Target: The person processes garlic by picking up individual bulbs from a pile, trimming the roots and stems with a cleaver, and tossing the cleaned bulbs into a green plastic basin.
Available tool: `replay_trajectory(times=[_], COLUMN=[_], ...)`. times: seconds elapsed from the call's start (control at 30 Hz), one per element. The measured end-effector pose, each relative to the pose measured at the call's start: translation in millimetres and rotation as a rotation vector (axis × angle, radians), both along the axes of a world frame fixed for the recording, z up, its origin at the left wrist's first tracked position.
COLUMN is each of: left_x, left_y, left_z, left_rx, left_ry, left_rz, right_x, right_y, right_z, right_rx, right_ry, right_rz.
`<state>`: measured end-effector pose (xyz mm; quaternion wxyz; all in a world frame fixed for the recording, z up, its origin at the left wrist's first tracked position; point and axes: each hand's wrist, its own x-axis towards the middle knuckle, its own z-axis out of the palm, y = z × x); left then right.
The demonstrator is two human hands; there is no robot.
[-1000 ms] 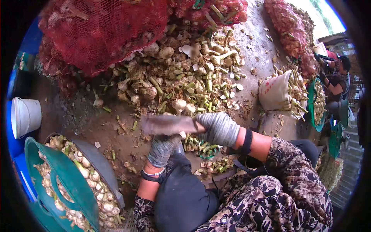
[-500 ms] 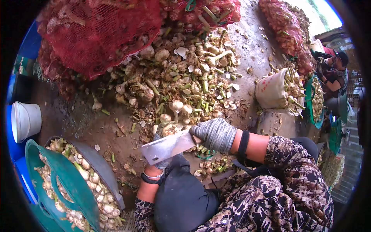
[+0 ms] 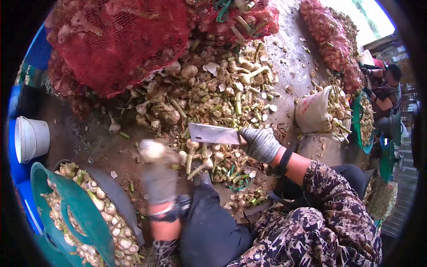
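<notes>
My right hand [image 3: 261, 144], in a grey glove, grips the handle of a cleaver. The wide blade [image 3: 214, 134] points left, above the heap of garlic and cut stems [image 3: 200, 93]. My left hand [image 3: 159, 180], also gloved and smeared by motion, is left of my knee with a blurred garlic bulb [image 3: 151, 150] at its fingers. Several garlic bulbs with stems [image 3: 206, 163] lie on the ground between my two hands.
Red mesh sacks [image 3: 120, 44] lie at the top. A green tub [image 3: 86, 209] of trimmed garlic stands lower left, near a white bucket [image 3: 33, 139]. At right are a white sack [image 3: 313, 111], a green basket [image 3: 357, 118] and another person [image 3: 386, 95].
My left hand has moved left from under the blade, with a bulb at its fingers. My right hand and the cleaver have risen slightly, and the blade has shifted right and levelled out.
</notes>
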<state>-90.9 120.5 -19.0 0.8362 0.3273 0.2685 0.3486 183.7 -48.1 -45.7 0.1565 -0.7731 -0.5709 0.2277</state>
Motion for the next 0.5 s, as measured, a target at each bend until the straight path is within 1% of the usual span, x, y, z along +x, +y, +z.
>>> replay_trajectory(times=[0.03,0.07,0.1,0.13,0.17,0.2,0.23,0.27,0.3,0.33,0.37,0.4,0.43,0.47,0.5], left_x=[-6,-13,-40,-67,-72,-73,-69,-64,-56,-46,-36,-33,-26,-16,-13], left_y=[3,6,16,19,24,35,50,62,54,46,25,15,6,-1,-11], left_z=[42,83,101,124,129,119,90,52,11,-26,-70,-101,-137,-155,-163], left_rx=[-0.04,-0.088,-0.01,0.092,0.258,0.263,0.212,0.157,0.274,0.384,0.662,1.148,1.237,1.259,1.341], left_ry=[-0.33,-0.683,-0.865,-0.812,-0.766,-0.759,-0.531,-0.305,0.081,0.453,0.988,1.224,1.148,1.374,1.441], left_rz=[0.091,0.131,0.141,0.195,0.254,0.252,0.184,0.115,0.063,-0.039,-0.125,-0.329,-0.429,-0.749,-0.841], right_x=[-1,0,2,2,0,-4,-7,-9,-10,-12,-14,-14,-14,-14,-15], right_y=[-2,-6,-7,-6,-3,-3,-1,-2,-5,-6,-8,-11,-15,-20,-22], right_z=[-3,-11,-21,-26,-26,-24,-19,-19,-20,-18,-16,-15,-14,-15,-16], right_rx=[0.003,0.005,0.011,0.005,0.001,-0.028,-0.054,-0.049,-0.046,-0.046,-0.12,-0.109,-0.101,-0.137,-0.17], right_ry=[-0.004,0.059,0.124,0.131,0.136,0.162,0.184,0.186,0.176,0.164,0.16,0.177,0.191,0.172,0.157], right_rz=[-0.013,-0.081,-0.143,-0.171,-0.203,-0.234,-0.266,-0.27,-0.219,-0.168,-0.158,-0.137,-0.116,-0.105,-0.087])
